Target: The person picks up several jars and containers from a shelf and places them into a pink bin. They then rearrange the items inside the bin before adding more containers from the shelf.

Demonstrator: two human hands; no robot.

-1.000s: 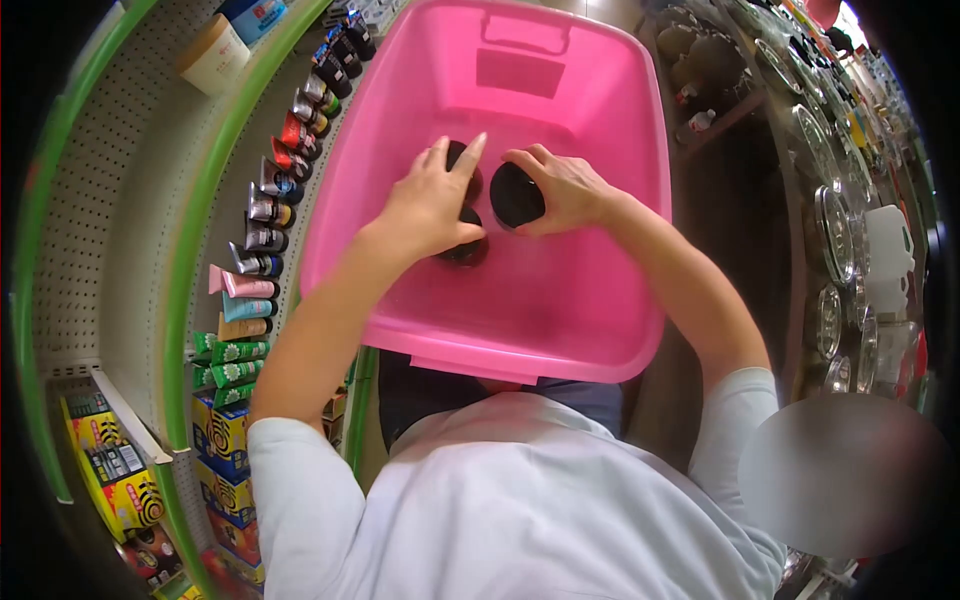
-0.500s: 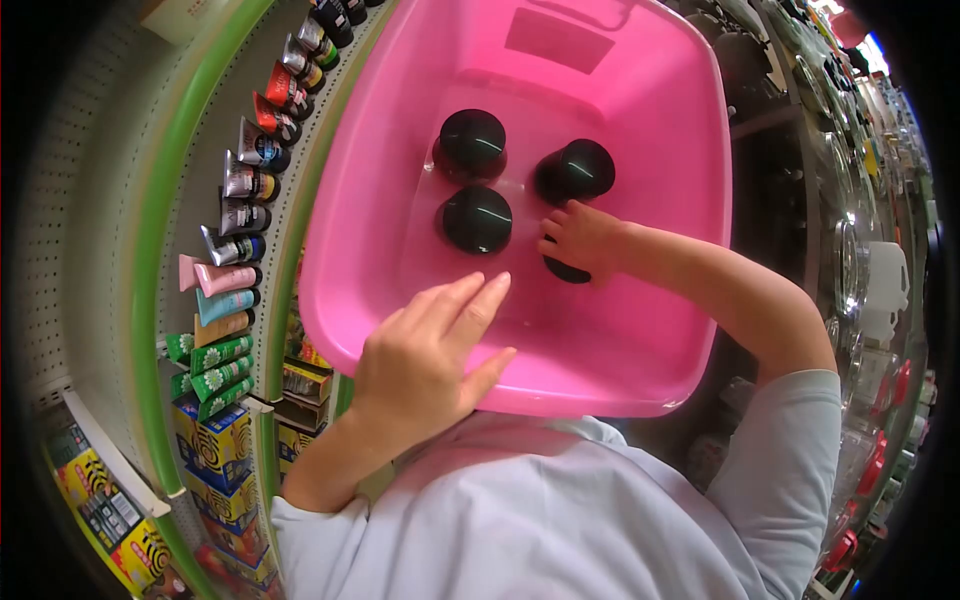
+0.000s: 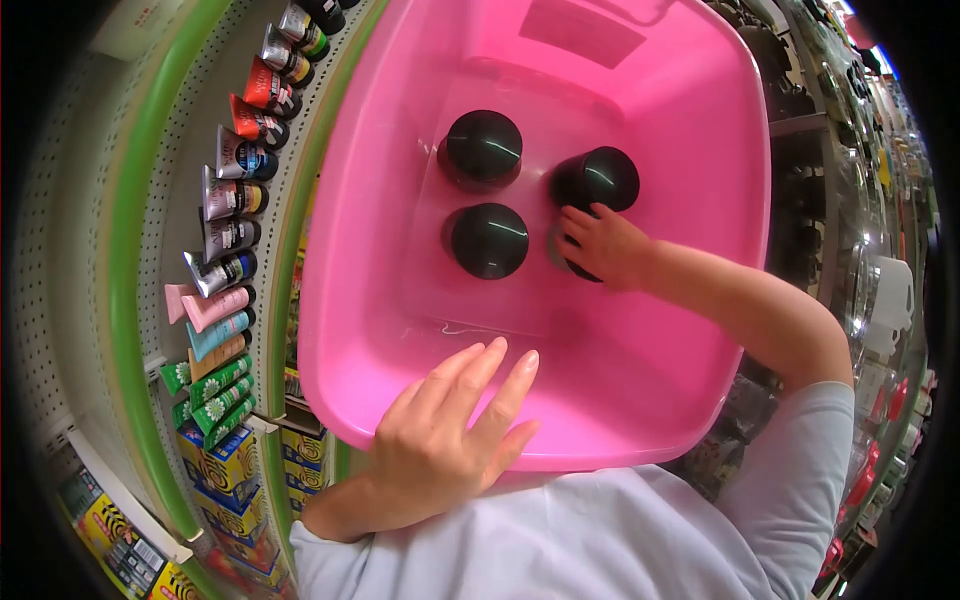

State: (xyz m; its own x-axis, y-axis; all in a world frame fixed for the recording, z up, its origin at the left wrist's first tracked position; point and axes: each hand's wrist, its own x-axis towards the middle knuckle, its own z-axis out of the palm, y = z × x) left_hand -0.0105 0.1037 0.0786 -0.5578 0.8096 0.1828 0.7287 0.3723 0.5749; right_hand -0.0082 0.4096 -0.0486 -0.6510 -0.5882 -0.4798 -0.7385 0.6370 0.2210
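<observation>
A large pink plastic basin [image 3: 390, 330] lies before me, with several black round-topped containers in it. One black container [image 3: 484, 148] stands at the back left and another black container [image 3: 492, 242] just in front of it. At the back right is a third black container [image 3: 606, 180]. My right hand [image 3: 615, 250] reaches in with its fingers closed around a front-right black container [image 3: 580, 270], mostly hidden beneath them. Over the basin's near rim, my left hand [image 3: 440, 435] hovers with fingers spread, holding nothing.
On the left, a green-edged shelf [image 3: 120, 290] carries a row of squeeze tubes [image 3: 235, 197]. Yellow and blue boxes [image 3: 222, 460] are stacked below. Racks of hanging goods [image 3: 865, 330] run along the right side.
The view has shifted slightly, and the basin sits a little lower and larger in it. My left hand is nearer the front rim. My right hand stays on the front-right container.
</observation>
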